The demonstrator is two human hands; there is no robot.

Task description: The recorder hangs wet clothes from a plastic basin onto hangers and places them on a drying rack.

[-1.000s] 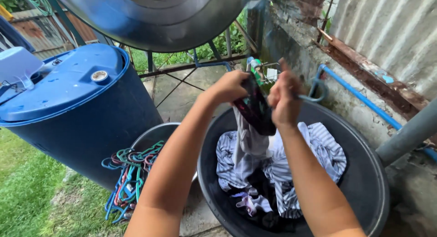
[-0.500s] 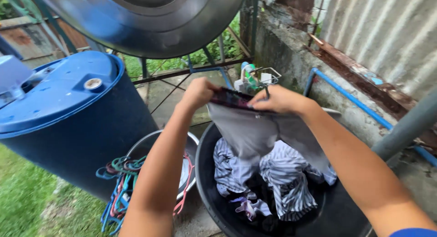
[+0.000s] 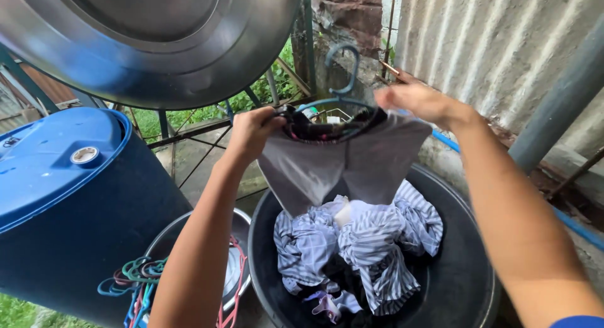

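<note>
1. Grey garment (image 3: 343,164) is on the blue-green hanger (image 3: 343,82), held up directly above the black tub (image 3: 465,252). Its dark patterned waistband sits across the hanger bar.
2. Left hand (image 3: 251,130) is closed on the waistband and the hanger's left end. Right hand (image 3: 418,101) pinches the garment's right edge at the hanger's other end.
3. Progress, as I read it: this piece looks hung, or close to it. The striped laundry (image 3: 371,240) and the dark items under it sit in the tub, unhung.
4. Versus 0.5 s ago: the garment has been lifted higher above the tub, and the hanger hook now shows above it. It didn't show then.
5. Left of the tub: a metal basin (image 3: 242,221) with spare coloured hangers (image 3: 135,274), then the blue barrel (image 3: 56,177). A big steel tank (image 3: 157,45) overhangs above and left of the tub.
</note>
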